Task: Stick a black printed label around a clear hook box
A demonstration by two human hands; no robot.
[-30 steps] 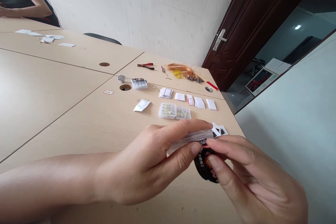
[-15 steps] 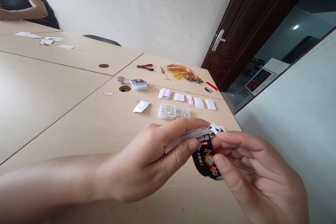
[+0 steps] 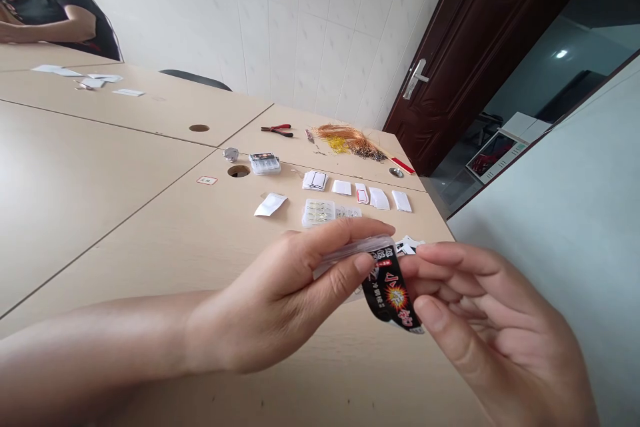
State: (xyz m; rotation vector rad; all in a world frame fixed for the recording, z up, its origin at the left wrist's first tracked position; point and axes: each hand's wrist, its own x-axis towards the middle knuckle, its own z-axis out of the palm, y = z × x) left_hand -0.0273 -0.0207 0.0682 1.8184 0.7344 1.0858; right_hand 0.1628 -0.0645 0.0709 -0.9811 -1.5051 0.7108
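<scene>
Sleeve of clear plastic held above the table, long axis rising gently toward the right, its end pointing at the right hand. Firm pinch from the left hand, thumb below and fingers above. Black printed strip joined at that end, slanting down and right. Right fingers curled and right thumb close beside the strip; actual grip impossible to tell. Small clear box and white paper slips just beyond.
</scene>
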